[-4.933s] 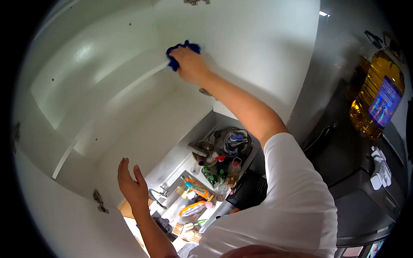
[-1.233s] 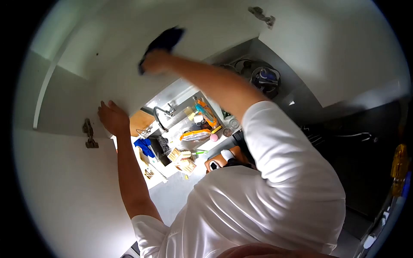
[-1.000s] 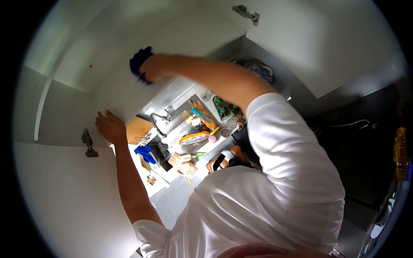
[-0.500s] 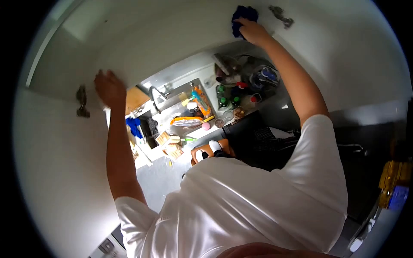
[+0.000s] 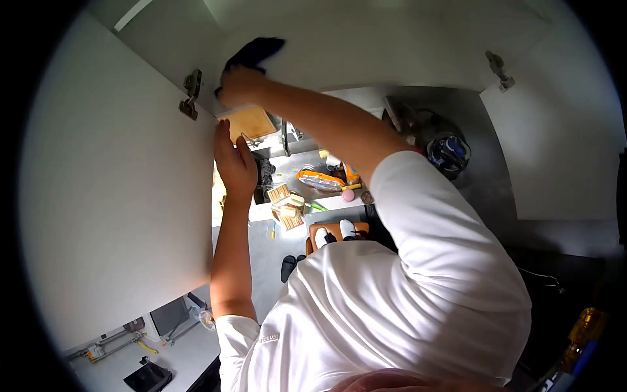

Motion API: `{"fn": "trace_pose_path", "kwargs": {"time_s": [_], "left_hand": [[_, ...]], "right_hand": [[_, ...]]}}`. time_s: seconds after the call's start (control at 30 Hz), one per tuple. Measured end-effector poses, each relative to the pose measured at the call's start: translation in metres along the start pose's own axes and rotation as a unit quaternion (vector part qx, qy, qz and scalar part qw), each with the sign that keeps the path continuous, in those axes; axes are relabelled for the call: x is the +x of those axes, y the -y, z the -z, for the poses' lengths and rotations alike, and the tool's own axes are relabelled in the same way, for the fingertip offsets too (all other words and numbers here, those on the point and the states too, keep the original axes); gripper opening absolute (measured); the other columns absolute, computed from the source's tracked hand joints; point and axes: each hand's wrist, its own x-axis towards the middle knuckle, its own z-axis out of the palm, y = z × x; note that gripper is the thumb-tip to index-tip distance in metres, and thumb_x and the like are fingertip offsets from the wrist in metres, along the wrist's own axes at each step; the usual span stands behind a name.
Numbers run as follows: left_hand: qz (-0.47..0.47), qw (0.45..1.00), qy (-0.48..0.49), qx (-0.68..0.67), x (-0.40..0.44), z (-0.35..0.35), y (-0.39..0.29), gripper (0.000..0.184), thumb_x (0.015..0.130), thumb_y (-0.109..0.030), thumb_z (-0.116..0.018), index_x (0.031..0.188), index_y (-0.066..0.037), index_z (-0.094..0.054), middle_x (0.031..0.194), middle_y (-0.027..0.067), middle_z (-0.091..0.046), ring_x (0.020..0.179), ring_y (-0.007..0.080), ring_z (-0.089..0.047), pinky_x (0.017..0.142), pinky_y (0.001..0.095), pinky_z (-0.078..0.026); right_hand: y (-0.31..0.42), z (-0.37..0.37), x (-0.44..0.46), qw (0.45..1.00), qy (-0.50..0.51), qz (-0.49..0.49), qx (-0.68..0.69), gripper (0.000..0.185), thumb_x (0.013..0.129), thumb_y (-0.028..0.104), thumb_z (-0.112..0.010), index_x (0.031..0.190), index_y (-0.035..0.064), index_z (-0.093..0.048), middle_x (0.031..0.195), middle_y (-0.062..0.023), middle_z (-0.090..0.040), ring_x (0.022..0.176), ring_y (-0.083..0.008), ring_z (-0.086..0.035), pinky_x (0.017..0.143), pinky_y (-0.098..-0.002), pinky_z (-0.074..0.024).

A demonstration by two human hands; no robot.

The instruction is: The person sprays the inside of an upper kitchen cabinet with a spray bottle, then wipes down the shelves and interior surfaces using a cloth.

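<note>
My right hand (image 5: 243, 86) grips a dark blue cloth (image 5: 258, 52) at the left end of the wall cabinet's pale interior (image 5: 366, 52). Part of the cloth fans out above the hand, and the fingers are partly hidden. Below it, my left hand (image 5: 234, 160) is raised by the edge of the open left cabinet door (image 5: 117, 183), fingers extended, with nothing in it. Whether it touches the door I cannot tell. A metal hinge (image 5: 191, 95) joins that door to the cabinet.
My feet stand on a brown stool (image 5: 312, 245). Below are a wooden board (image 5: 251, 124), an orange-and-clear package (image 5: 320, 181), a pink round item (image 5: 348, 195) and dark cookware (image 5: 450, 153). The right cabinet door (image 5: 568, 150) hangs open. Black slippers (image 5: 289, 266) lie on the floor.
My right hand has carried the cloth from the cabinet's right side across to the left. My left hand has dropped lower beside the door edge. The view has shifted.
</note>
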Motion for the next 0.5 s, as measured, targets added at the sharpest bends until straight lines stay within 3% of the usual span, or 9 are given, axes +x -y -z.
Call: {"fn": "trace_pose_path", "kwargs": {"time_s": [0.07, 0.1, 0.17, 0.2, 0.27, 0.33, 0.43, 0.5], "left_hand": [[0.027, 0.999, 0.023, 0.008, -0.010, 0.004, 0.004, 0.039, 0.104, -0.005, -0.056, 0.140, 0.009, -0.054, 0.143, 0.0315, -0.057, 0.134, 0.0484, -0.055, 0.114, 0.0515, -0.043], [0.030, 0.999, 0.021, 0.008, -0.010, 0.004, 0.007, 0.039, 0.104, -0.005, -0.056, 0.140, 0.009, -0.054, 0.143, 0.0315, -0.057, 0.134, 0.0484, -0.055, 0.114, 0.0515, -0.043], [0.010, 0.999, 0.038, 0.022, -0.014, 0.008, 0.013, 0.037, 0.103, -0.005, -0.057, 0.138, 0.008, -0.057, 0.141, 0.0318, -0.059, 0.133, 0.0478, -0.056, 0.113, 0.0501, -0.044], [0.016, 0.999, 0.039, 0.020, -0.014, 0.009, 0.012, 0.037, 0.103, -0.005, -0.057, 0.138, 0.008, -0.057, 0.141, 0.0318, -0.059, 0.133, 0.0478, -0.056, 0.113, 0.0501, -0.044], [0.027, 0.999, 0.038, 0.005, -0.013, 0.012, 0.008, 0.037, 0.103, -0.006, -0.058, 0.138, 0.007, -0.058, 0.141, 0.0311, -0.060, 0.133, 0.0467, -0.057, 0.114, 0.0489, -0.045], [0.069, 0.996, 0.039, -0.027, -0.017, 0.010, 0.005, 0.038, 0.103, -0.007, -0.059, 0.139, 0.006, -0.058, 0.143, 0.0298, -0.059, 0.134, 0.0460, -0.056, 0.115, 0.0488, -0.044], [0.069, 0.994, 0.071, -0.047, -0.026, 0.016, -0.009, 0.038, 0.102, -0.006, -0.059, 0.138, 0.006, -0.059, 0.143, 0.0292, -0.059, 0.134, 0.0448, -0.056, 0.115, 0.0486, -0.044], [0.088, 0.991, 0.087, -0.053, -0.035, 0.014, -0.005, 0.038, 0.102, -0.006, -0.059, 0.138, 0.006, -0.059, 0.143, 0.0292, -0.059, 0.134, 0.0447, -0.056, 0.115, 0.0488, -0.044]], "right_hand": [[0.012, -0.023, 0.007, 0.998, -0.017, 0.043, -0.046, 0.045, 0.097, 0.034, -0.054, 0.126, 0.0074, -0.074, 0.134, -0.0219, -0.065, 0.131, -0.0375, -0.060, 0.112, -0.0493, -0.0475], [0.000, -0.044, 0.021, 0.986, -0.013, 0.113, -0.119, 0.045, 0.097, 0.035, -0.054, 0.125, 0.0070, -0.074, 0.139, -0.0179, -0.064, 0.133, -0.0401, -0.058, 0.112, -0.0503, -0.0473], [-0.021, -0.011, -0.019, 0.998, 0.013, 0.043, -0.032, 0.038, 0.099, 0.032, -0.054, 0.120, 0.0095, -0.075, 0.135, -0.0162, -0.065, 0.129, -0.0376, -0.060, 0.109, -0.0518, -0.0495], [-0.047, 0.000, -0.030, 0.992, 0.072, 0.058, -0.088, 0.032, 0.099, 0.029, -0.056, 0.113, 0.0101, -0.076, 0.128, -0.0162, -0.066, 0.125, -0.0355, -0.062, 0.106, -0.0524, -0.0516], [-0.112, 0.022, -0.072, 0.974, 0.042, 0.107, -0.193, 0.029, 0.098, 0.030, -0.059, 0.109, 0.0097, -0.076, 0.132, -0.0145, -0.065, 0.124, -0.0324, -0.063, 0.108, -0.0491, -0.0513], [-0.183, 0.028, -0.108, 0.991, -0.117, -0.031, -0.057, 0.046, 0.095, 0.042, -0.058, 0.116, 0.0053, -0.075, 0.143, -0.0185, -0.062, 0.129, -0.0350, -0.061, 0.107, -0.0480, -0.0512], [-0.212, 0.052, -0.124, 0.985, -0.131, -0.086, -0.077, 0.049, 0.097, 0.041, -0.055, 0.124, 0.0045, -0.073, 0.151, -0.0212, -0.056, 0.134, -0.0356, -0.058, 0.112, -0.0476, -0.0471], [-0.206, 0.059, -0.098, 0.945, 0.061, -0.016, -0.322, 0.048, 0.098, 0.037, -0.052, 0.127, 0.0030, -0.071, 0.150, -0.0242, -0.057, 0.133, -0.0367, -0.059, 0.109, -0.0478, -0.0498]]}}
